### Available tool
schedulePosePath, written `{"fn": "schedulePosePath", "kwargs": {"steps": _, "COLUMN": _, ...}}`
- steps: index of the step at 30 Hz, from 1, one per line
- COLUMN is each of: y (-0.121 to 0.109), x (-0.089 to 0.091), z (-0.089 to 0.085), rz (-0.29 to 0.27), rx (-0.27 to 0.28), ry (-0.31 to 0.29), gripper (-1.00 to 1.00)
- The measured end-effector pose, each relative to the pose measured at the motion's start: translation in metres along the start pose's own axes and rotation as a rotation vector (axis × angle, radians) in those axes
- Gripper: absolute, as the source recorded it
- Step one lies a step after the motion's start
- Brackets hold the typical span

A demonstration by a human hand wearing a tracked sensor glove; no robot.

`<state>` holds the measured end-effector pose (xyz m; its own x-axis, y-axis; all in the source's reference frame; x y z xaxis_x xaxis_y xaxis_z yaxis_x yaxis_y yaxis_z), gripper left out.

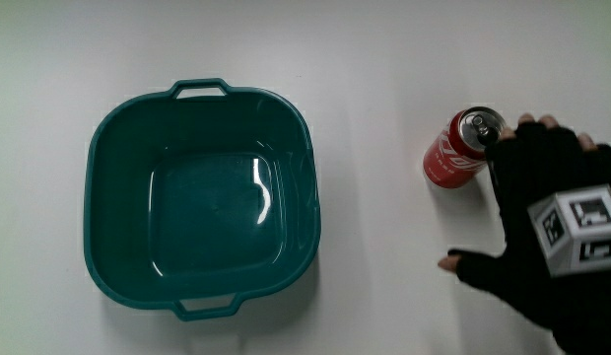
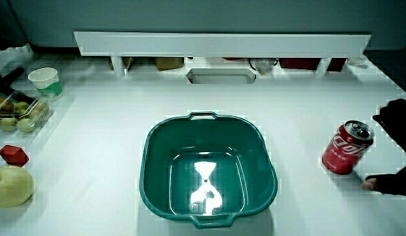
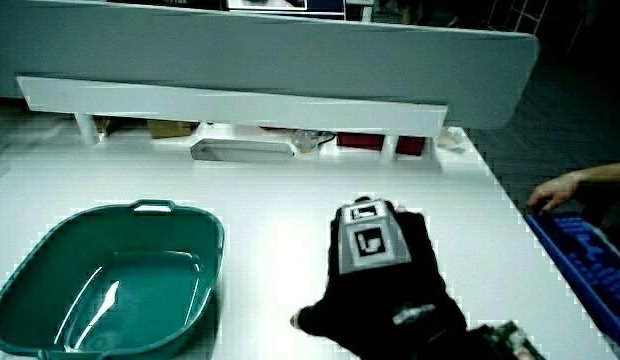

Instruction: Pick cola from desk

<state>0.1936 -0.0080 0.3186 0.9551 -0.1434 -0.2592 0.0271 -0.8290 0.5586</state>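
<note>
A red cola can (image 1: 461,150) stands upright on the white table, apart from the teal basin (image 1: 106,197). The gloved hand (image 1: 473,205) is beside the can, fingers spread around it: the fingertips (image 1: 512,138) reach the can's top rim, and the thumb (image 1: 461,264) lies on the table nearer to the person. It holds nothing. A side view shows the can (image 2: 347,148) with the hand (image 2: 372,152) at the table's edge. In a side view the patterned cube (image 3: 368,238) faces the camera and the hand hides the can.
The basin (image 2: 154,154) holds nothing. At the table's edge lie an apple (image 2: 12,185), a small red block (image 2: 14,155), a tray of fruit (image 2: 19,111) and a green cup (image 2: 45,80). A low white partition (image 2: 222,43) has small items under it.
</note>
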Motion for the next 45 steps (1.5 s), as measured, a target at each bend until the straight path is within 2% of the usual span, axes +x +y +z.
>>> {"fn": "schedulePosePath", "kwargs": {"steps": 4, "y": 0.028, "x": 0.003, "z": -0.002, "rz": 0.019, "rx": -0.071, "ry": 0.034, "gripper": 0.00}}
{"fn": "schedulePosePath", "kwargs": {"steps": 5, "y": 0.036, "x": 0.003, "z": -0.002, "rz": -0.009, "rx": -0.042, "ry": 0.000, "gripper": 0.00}}
{"fn": "schedulePosePath", "kwargs": {"steps": 6, "y": 0.045, "x": 0.006, "z": -0.006, "rz": -0.032, "rx": -0.078, "ry": 0.017, "gripper": 0.00}}
{"fn": "schedulePosePath", "kwargs": {"steps": 7, "y": 0.052, "x": 0.006, "z": -0.004, "rz": -0.022, "rx": -0.050, "ry": 0.010, "gripper": 0.00}}
{"fn": "schedulePosePath", "kwargs": {"steps": 8, "y": 0.056, "x": 0.005, "z": -0.001, "rz": 0.004, "rx": -0.068, "ry": 0.017, "gripper": 0.00}}
{"fn": "schedulePosePath", "kwargs": {"steps": 9, "y": 0.064, "x": 0.008, "z": -0.003, "rz": -0.026, "rx": -0.029, "ry": 0.001, "gripper": 0.00}}
{"fn": "schedulePosePath", "kwargs": {"steps": 10, "y": 0.073, "x": 0.011, "z": -0.007, "rz": -0.044, "rx": -0.031, "ry": 0.007, "gripper": 0.00}}
{"fn": "schedulePosePath", "kwargs": {"steps": 11, "y": 0.079, "x": 0.011, "z": -0.006, "rz": 0.002, "rx": -0.198, "ry": 0.076, "gripper": 0.00}}
{"fn": "schedulePosePath", "kwargs": {"steps": 12, "y": 0.085, "x": 0.012, "z": -0.008, "rz": -0.004, "rx": -0.200, "ry": 0.074, "gripper": 0.00}}
{"fn": "schedulePosePath", "kwargs": {"steps": 14, "y": 0.095, "x": 0.014, "z": -0.010, "rz": -0.010, "rx": -0.249, "ry": 0.097, "gripper": 0.00}}
{"fn": "schedulePosePath", "kwargs": {"steps": 15, "y": 0.095, "x": 0.012, "z": -0.005, "rz": 0.038, "rx": -0.280, "ry": 0.130, "gripper": 0.00}}
{"fn": "schedulePosePath", "kwargs": {"steps": 17, "y": 0.099, "x": 0.014, "z": -0.003, "rz": 0.066, "rx": -0.285, "ry": 0.166, "gripper": 0.00}}
{"fn": "schedulePosePath", "kwargs": {"steps": 19, "y": 0.103, "x": 0.015, "z": -0.004, "rz": 0.076, "rx": -0.303, "ry": 0.173, "gripper": 0.00}}
{"fn": "schedulePosePath", "kwargs": {"steps": 20, "y": 0.104, "x": 0.015, "z": -0.004, "rz": 0.078, "rx": -0.291, "ry": 0.174, "gripper": 0.00}}
{"fn": "schedulePosePath", "kwargs": {"steps": 25, "y": 0.113, "x": 0.019, "z": -0.007, "rz": 0.092, "rx": -0.300, "ry": 0.200, "gripper": 0.00}}
{"fn": "schedulePosePath", "kwargs": {"steps": 30, "y": 0.113, "x": 0.021, "z": -0.005, "rz": 0.114, "rx": -0.261, "ry": 0.220, "gripper": 0.22}}
{"fn": "schedulePosePath", "kwargs": {"steps": 33, "y": 0.116, "x": 0.023, "z": -0.006, "rz": 0.108, "rx": -0.251, "ry": 0.229, "gripper": 0.35}}
{"fn": "schedulePosePath", "kwargs": {"steps": 35, "y": 0.116, "x": 0.023, "z": -0.004, "rz": 0.104, "rx": -0.224, "ry": 0.230, "gripper": 0.43}}
{"fn": "schedulePosePath", "kwargs": {"steps": 39, "y": 0.118, "x": 0.023, "z": -0.002, "rz": 0.125, "rx": -0.246, "ry": 0.247, "gripper": 0.61}}
{"fn": "schedulePosePath", "kwargs": {"steps": 41, "y": 0.116, "x": 0.023, "z": -0.001, "rz": 0.135, "rx": -0.237, "ry": 0.264, "gripper": 0.70}}
{"fn": "schedulePosePath", "kwargs": {"steps": 45, "y": 0.115, "x": 0.024, "z": -0.002, "rz": 0.128, "rx": -0.217, "ry": 0.261, "gripper": 0.87}}
